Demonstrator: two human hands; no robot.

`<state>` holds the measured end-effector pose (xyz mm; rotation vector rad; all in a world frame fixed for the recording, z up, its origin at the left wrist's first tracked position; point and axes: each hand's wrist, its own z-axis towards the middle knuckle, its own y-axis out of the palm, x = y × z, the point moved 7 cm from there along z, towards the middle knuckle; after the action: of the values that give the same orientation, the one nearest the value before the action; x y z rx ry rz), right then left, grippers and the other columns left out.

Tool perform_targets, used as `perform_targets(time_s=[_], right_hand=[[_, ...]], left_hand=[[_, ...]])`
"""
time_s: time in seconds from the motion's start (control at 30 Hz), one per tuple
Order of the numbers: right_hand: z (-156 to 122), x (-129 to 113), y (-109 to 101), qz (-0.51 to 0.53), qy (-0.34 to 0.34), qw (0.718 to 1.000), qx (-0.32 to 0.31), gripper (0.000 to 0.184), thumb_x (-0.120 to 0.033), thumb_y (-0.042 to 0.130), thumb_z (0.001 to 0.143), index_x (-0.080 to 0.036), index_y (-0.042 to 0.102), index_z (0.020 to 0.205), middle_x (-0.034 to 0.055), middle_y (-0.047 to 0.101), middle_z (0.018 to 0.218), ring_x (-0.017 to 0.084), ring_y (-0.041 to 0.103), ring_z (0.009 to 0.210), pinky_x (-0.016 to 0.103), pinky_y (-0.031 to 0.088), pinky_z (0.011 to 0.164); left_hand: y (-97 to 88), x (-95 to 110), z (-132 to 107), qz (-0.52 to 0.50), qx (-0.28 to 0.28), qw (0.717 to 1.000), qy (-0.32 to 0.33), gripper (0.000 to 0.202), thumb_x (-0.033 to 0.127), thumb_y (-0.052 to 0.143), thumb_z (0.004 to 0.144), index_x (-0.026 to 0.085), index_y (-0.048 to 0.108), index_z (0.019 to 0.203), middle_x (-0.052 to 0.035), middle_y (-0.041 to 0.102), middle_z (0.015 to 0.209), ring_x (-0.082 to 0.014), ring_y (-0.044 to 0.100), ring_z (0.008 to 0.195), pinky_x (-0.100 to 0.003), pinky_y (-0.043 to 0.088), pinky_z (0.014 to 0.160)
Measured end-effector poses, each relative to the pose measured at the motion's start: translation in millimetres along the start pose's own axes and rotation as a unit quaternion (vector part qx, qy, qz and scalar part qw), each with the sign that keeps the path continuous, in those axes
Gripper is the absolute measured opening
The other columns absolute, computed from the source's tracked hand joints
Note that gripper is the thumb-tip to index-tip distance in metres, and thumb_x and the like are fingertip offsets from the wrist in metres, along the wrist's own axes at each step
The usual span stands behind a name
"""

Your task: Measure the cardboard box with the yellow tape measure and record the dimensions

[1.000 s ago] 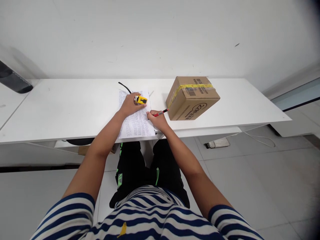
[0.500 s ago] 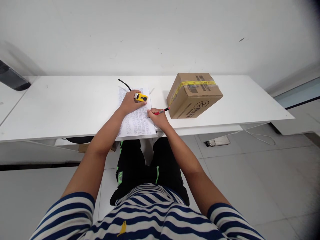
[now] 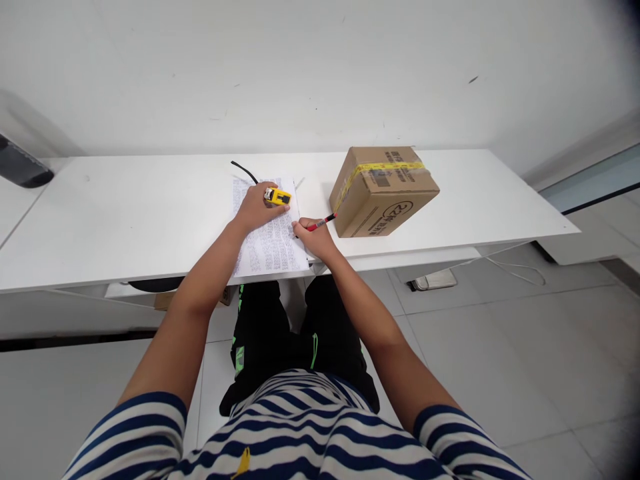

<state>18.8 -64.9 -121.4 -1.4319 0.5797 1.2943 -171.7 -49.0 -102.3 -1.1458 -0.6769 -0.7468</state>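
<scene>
My left hand rests on a sheet of paper densely covered with writing. Its thumb and fingers are closed around a small yellow tape measure, whose black strap sticks out behind the hand. In my right hand is a red pen with a black end, pinched and slanting up to the right. The pen's tip is down at the right part of the sheet, too small to make out. Just right of that hand stands a taped cardboard box.
Paper and box are on a long white table set against a white wall. A dark object stands at the far left. Below, on the tiled floor to the right, are a whitish flat item and a cable.
The whole view has shifted slightly, so the table and box appear a little further left. Both hands keep their grips, on the tape measure and the pen, over the sheet.
</scene>
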Motion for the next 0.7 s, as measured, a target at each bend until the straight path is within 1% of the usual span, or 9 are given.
perform_targets(time_s=[0.1, 0.23, 0.37, 0.43, 0.53, 0.6, 0.7], right_hand=[[0.7, 1.4, -0.9, 0.006, 0.004, 1.000, 0.009, 0.041, -0.046, 0.054, 0.084, -0.026, 0.030, 0.057, -0.0051, 0.032, 0.056, 0.014, 0.035, 0.061, 0.031, 0.028, 0.062], [0.9, 1.2, 0.5, 0.011, -0.004, 1.000, 0.006, 0.043, -0.048, 0.054, 0.084, -0.026, 0.029, 0.057, -0.0054, 0.029, 0.056, 0.014, 0.034, 0.061, 0.031, 0.028, 0.062], [0.6, 0.9, -3.5, -0.002, -0.006, 0.999, 0.040, 0.043, -0.046, 0.052, 0.085, -0.026, 0.026, 0.057, -0.0056, 0.026, 0.057, 0.013, 0.031, 0.060, 0.032, 0.025, 0.062], [0.7, 0.3, -2.9, -0.003, -0.009, 0.999, 0.035, 0.044, -0.045, 0.053, 0.084, -0.026, 0.024, 0.057, -0.0057, 0.024, 0.057, 0.013, 0.030, 0.059, 0.032, 0.024, 0.061], [0.6, -1.0, -0.1, 0.005, -0.014, 1.000, 0.013, 0.044, -0.046, 0.053, 0.085, -0.026, 0.025, 0.057, -0.0056, 0.026, 0.058, 0.013, 0.032, 0.060, 0.032, 0.026, 0.062], [-0.2, -1.6, -0.7, 0.001, -0.013, 1.000, 0.018, 0.043, -0.045, 0.053, 0.086, -0.026, 0.027, 0.057, -0.0054, 0.028, 0.057, 0.013, 0.033, 0.060, 0.032, 0.027, 0.062], [-2.1, -4.1, -2.7, -0.021, -0.021, 0.999, 0.037, 0.044, -0.043, 0.052, 0.086, -0.026, 0.025, 0.057, -0.0055, 0.026, 0.056, 0.013, 0.030, 0.059, 0.032, 0.024, 0.061]], left_hand=[[-0.8, 1.1, -0.8, -0.007, -0.002, 1.000, -0.006, 0.062, 0.040, 0.086, 0.069, 0.023, 0.063, 0.123, -0.0104, 0.065, 0.128, -0.0265, 0.067, 0.112, -0.040, 0.060, 0.092], [-2.2, 0.7, -1.2, -0.011, 0.000, 1.000, -0.018, 0.064, 0.039, 0.088, 0.068, 0.022, 0.064, 0.124, -0.0117, 0.064, 0.129, -0.0249, 0.069, 0.107, -0.041, 0.060, 0.090], [-2.5, -1.3, -0.3, -0.015, 0.003, 1.000, -0.016, 0.064, 0.039, 0.089, 0.067, 0.022, 0.065, 0.124, -0.0109, 0.066, 0.126, -0.0243, 0.069, 0.104, -0.041, 0.060, 0.089], [-2.3, -1.9, 0.2, -0.020, 0.004, 1.000, -0.010, 0.063, 0.039, 0.089, 0.067, 0.022, 0.065, 0.123, -0.0101, 0.067, 0.123, -0.0243, 0.069, 0.103, -0.040, 0.060, 0.088], [-2.2, -3.0, 0.6, -0.019, 0.005, 1.000, -0.005, 0.062, 0.040, 0.089, 0.068, 0.023, 0.065, 0.123, -0.0098, 0.068, 0.122, -0.0244, 0.069, 0.103, -0.040, 0.060, 0.087], [-2.4, -3.5, 0.7, -0.017, 0.005, 1.000, -0.003, 0.062, 0.041, 0.088, 0.068, 0.023, 0.065, 0.123, -0.0097, 0.068, 0.121, -0.0247, 0.069, 0.104, -0.040, 0.060, 0.087], [-2.5, -3.9, 0.8, -0.020, 0.004, 1.000, 0.000, 0.062, 0.042, 0.089, 0.068, 0.024, 0.066, 0.123, -0.0097, 0.068, 0.121, -0.0251, 0.068, 0.105, -0.040, 0.059, 0.087]])
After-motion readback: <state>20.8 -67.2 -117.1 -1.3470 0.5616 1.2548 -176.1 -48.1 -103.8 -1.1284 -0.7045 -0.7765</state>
